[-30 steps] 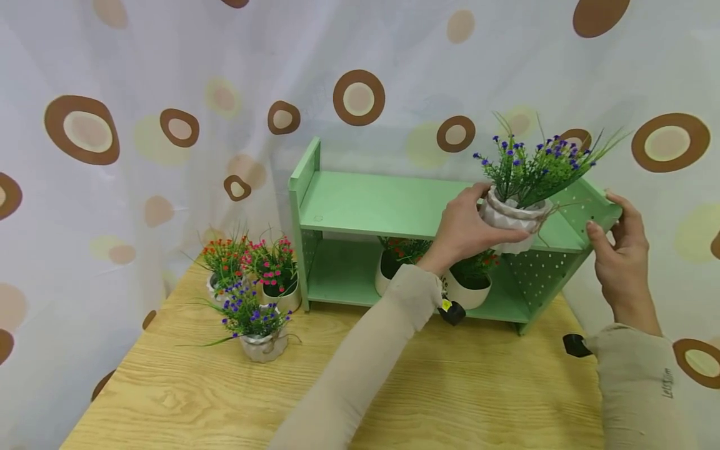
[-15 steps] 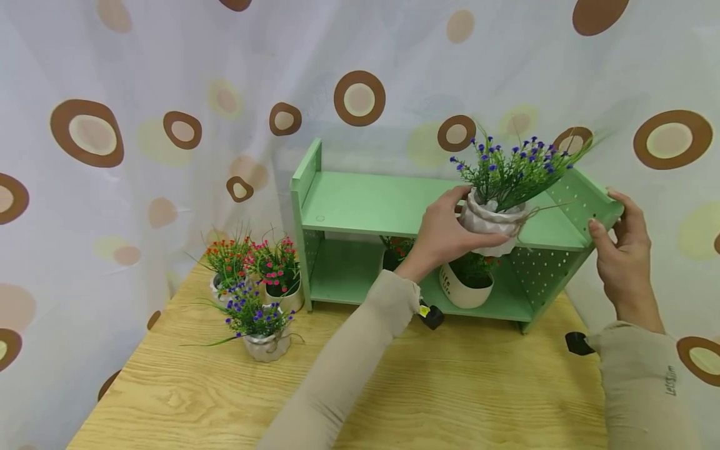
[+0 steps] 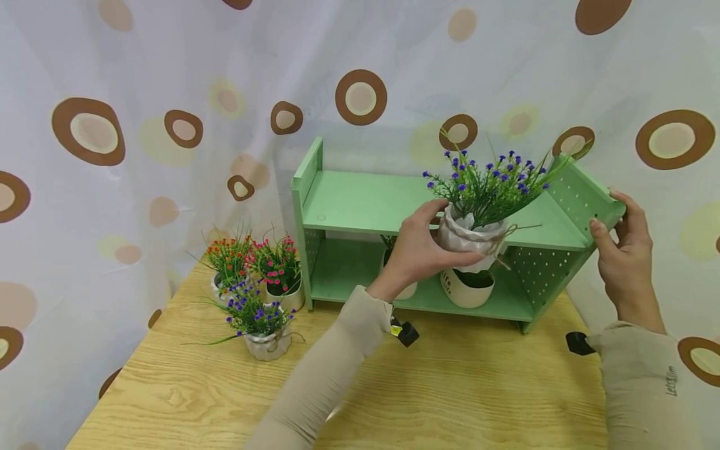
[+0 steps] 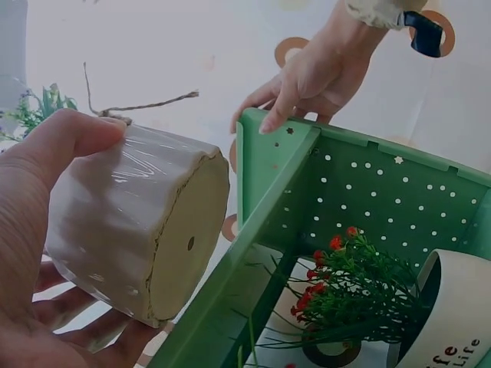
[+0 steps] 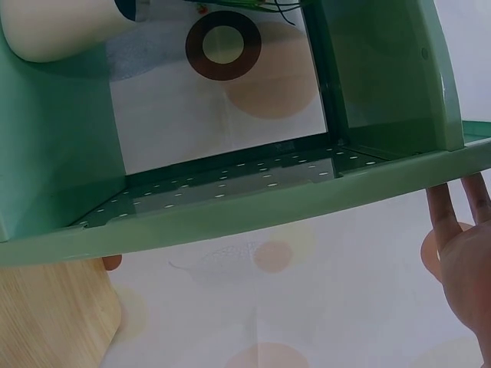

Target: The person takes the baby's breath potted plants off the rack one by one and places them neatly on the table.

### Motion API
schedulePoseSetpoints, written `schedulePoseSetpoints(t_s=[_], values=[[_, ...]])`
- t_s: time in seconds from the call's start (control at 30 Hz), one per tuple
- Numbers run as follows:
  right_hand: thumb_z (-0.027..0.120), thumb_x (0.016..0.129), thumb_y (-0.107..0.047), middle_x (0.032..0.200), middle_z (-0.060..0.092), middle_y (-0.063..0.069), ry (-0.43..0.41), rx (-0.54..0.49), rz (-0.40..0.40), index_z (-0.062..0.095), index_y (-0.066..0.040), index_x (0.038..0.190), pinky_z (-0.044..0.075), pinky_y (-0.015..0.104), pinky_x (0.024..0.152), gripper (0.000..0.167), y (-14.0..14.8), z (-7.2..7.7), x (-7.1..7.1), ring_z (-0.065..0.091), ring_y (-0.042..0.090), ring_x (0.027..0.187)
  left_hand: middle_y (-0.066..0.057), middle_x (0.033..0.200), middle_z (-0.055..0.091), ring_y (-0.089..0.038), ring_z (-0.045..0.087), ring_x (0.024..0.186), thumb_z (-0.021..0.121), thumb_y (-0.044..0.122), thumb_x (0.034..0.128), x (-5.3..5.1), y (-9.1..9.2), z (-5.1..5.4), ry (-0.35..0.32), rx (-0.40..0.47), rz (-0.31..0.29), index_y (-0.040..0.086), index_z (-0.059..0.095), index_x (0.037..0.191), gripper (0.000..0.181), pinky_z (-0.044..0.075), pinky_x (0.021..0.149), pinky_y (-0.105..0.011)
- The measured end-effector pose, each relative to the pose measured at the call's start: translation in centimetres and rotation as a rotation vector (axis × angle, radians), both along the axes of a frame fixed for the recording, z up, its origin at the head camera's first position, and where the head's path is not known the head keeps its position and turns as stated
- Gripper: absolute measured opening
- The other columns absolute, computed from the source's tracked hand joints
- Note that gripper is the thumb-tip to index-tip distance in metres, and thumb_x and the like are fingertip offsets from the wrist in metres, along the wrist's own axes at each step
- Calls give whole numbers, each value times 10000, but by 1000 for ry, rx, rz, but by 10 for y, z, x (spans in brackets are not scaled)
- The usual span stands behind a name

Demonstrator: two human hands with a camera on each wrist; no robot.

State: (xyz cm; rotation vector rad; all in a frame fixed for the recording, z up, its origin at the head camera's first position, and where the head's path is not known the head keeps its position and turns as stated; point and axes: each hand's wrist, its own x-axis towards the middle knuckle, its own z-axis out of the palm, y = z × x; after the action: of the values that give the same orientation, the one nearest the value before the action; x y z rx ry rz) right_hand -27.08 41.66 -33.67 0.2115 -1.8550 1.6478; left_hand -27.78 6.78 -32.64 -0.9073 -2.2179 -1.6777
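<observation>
Our left hand (image 3: 416,247) holds a white pot (image 3: 467,240), thumb and fingers spread wide around its glossy, faceted wall. Rough twine (image 3: 498,245) circles the neck, and a small hole pierces the flat, roundish base (image 4: 192,264). We have it lifted before the smooth green shelf (image 3: 360,200), where in the head view it overlaps a cream pot (image 3: 472,297) on the lower tier. Its long axis runs roughly upright, purple flowers (image 3: 489,181) pointing up and fanning outward. Our right hand (image 3: 627,253) grips the shelf's perforated end panel (image 3: 579,194).
</observation>
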Motion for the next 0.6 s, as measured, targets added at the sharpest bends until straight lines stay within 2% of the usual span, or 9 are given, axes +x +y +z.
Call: schedulePoseSetpoints(t_s=[0.17,0.33,0.47,0.6], values=[[549,1031,24,1450,521,-24,5,1,-8,483,-187,1527,512,42,845,543,-1,1,1,520,106,1236,-69,1410,562,-141,640,1101,945,265,738,12,-13,-5,16,1,-19,122,491,1498,897,582,825,-176],[542,1036,17,1466,506,-28,3,18,-13,472,-191,1535,502,36,857,545,-1,1,2,514,104,1254,-51,1405,578,-134,610,1115,944,319,733,23,-25,-9,43,-50,14,120,490,1508,920,574,883,-230],[541,1039,11,1458,508,-29,-4,11,-8,470,-203,1537,510,41,848,547,-1,1,2,514,103,1245,-35,1397,591,-137,600,1148,950,328,725,29,-34,-13,53,-54,21,121,495,1509,930,582,926,-298],[540,1042,2,1460,504,-36,-13,20,-11,464,-214,1543,506,39,855,550,0,1,2,509,97,1249,-1,1288,630,-129,612,1114,960,298,715,33,-42,-17,89,-26,5,142,544,1449,858,575,918,-275]])
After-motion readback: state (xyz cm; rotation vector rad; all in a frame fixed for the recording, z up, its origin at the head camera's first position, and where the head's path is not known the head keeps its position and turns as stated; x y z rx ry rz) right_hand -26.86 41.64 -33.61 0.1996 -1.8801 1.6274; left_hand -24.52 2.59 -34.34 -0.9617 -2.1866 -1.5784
